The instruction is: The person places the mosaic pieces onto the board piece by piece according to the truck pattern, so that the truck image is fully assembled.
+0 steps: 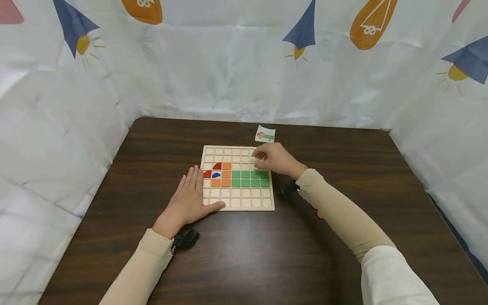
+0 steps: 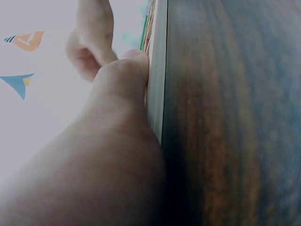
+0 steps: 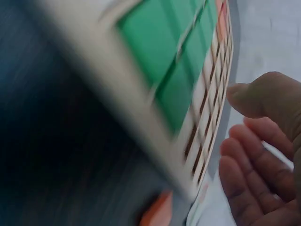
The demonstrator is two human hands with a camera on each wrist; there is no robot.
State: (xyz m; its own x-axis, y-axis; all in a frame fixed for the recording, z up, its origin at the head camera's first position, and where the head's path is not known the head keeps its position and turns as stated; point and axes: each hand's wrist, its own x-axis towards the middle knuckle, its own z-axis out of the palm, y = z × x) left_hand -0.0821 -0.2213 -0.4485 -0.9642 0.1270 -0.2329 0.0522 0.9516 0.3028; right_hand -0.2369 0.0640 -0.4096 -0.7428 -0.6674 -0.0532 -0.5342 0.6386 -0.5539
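Observation:
A pale wooden grid board (image 1: pixel 240 202) lies on the dark table. Two rows of green squares (image 3: pixel 155 42) fill part of its right half. Orange squares (image 1: pixel 226 174), red curved pieces (image 1: pixel 217 166) and a blue half-round piece (image 1: pixel 216 175) sit toward the left. My left hand (image 1: pixel 187 201) rests along the board's left side with straight fingers, its thumb over the near edge. Above the upper right cells hovers my right hand (image 1: pixel 276 157). Its fingers (image 3: pixel 244 179) are loosely bent, apart from the thumb, and nothing shows between them.
Behind the board lies a small card (image 1: pixel 265 134) printed with a coloured grid pattern. Orange pieces (image 1: pixel 319 214) are partly hidden by the right sleeve (image 1: pixel 339 212). White patterned cloth (image 1: pixel 228 63) hangs round the back and sides of the table (image 1: pixel 248 262).

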